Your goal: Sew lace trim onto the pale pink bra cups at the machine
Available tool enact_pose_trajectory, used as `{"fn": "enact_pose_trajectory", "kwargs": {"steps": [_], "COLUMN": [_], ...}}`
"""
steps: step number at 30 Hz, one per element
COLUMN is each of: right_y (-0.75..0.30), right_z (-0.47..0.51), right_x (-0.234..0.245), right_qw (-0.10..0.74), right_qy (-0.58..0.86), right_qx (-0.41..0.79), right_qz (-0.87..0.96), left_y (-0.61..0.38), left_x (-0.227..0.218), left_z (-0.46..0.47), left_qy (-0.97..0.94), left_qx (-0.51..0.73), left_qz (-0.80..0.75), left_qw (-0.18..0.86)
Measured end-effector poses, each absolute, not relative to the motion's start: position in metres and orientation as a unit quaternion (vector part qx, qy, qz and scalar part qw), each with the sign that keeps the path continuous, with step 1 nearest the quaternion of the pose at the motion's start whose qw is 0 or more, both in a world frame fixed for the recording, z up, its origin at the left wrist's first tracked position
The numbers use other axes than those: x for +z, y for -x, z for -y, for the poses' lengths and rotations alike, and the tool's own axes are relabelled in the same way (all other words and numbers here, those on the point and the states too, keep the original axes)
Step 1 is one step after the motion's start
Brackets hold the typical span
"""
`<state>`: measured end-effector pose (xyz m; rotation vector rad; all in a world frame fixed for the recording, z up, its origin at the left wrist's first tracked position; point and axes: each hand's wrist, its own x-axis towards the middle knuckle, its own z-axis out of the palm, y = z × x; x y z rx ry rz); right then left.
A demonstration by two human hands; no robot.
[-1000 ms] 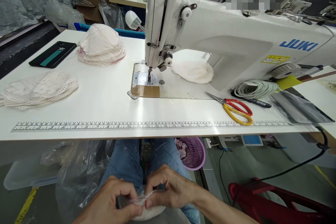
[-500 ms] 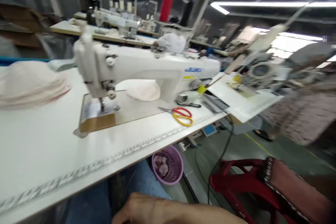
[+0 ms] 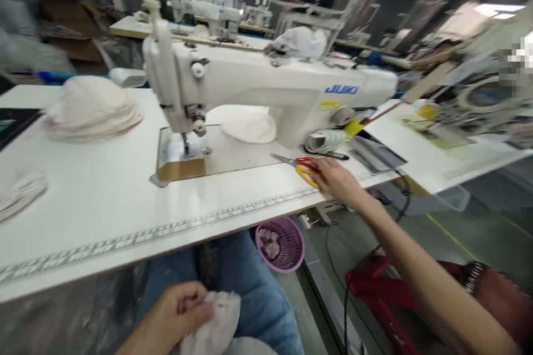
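Low over my lap, my left hand (image 3: 183, 308) pinches a piece of white fabric (image 3: 219, 321) between thumb and fingers. On the table's front right, my right hand (image 3: 333, 177) has its fingers closed on the handles of the scissors (image 3: 306, 169), which have one red and one yellow loop. The scissors lie flat with their blades pointing left. Behind them stands a white sewing machine (image 3: 245, 75), its needle area over a metal plate. A loose white fabric piece (image 3: 250, 126) lies under the machine's arm.
A stack of white fabric pieces (image 3: 94, 108) sits left of the machine, with another small pile (image 3: 20, 194) nearer. A printed ruler (image 3: 166, 236) runs along the table edge. Below stands a purple basket (image 3: 287, 247) with scraps. A red stool (image 3: 375, 294) is at right.
My right hand has reached out to the scissors on the table. My left hand with the white fabric has come into view. The camera has turned left.
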<state>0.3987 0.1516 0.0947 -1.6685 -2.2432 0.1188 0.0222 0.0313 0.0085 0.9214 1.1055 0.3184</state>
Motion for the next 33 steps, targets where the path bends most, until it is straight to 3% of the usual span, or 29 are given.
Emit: {"fn": "enact_pose_trajectory", "kwargs": {"steps": [4,11,14,17,20,25,33], "right_y": [-0.414,-0.387,-0.354,-0.318,-0.295,-0.285,-0.283], "right_z": [-0.165,-0.116,-0.076,-0.043,-0.029,-0.031,-0.031], "right_x": [0.08,0.099,0.099,0.085,0.063,0.04,0.042], "right_qw": [0.143,0.148,0.169,0.08,0.008,-0.012,-0.017], "right_qy": [0.58,0.584,0.543,0.498,0.476,0.43,0.424], "right_qx": [0.033,0.017,0.18,0.34,0.426,0.474,0.47], "right_qz": [0.801,0.798,0.802,0.794,0.769,0.769,0.774], "left_y": [-0.02,-0.015,-0.016,-0.018,-0.018,-0.016,-0.017], "left_x": [0.013,0.016,0.014,0.014,0.016,0.018,0.009], "left_z": [-0.033,-0.03,-0.03,-0.03,-0.028,-0.023,-0.023], "left_qy": [-0.355,-0.372,-0.386,-0.396,-0.403,-0.423,-0.45], "left_qx": [0.14,0.123,0.118,0.112,0.105,0.092,0.099], "left_qz": [-0.494,-0.481,-0.472,-0.473,-0.479,-0.489,-0.503], "left_qw": [0.782,0.785,0.784,0.779,0.773,0.757,0.731]}}
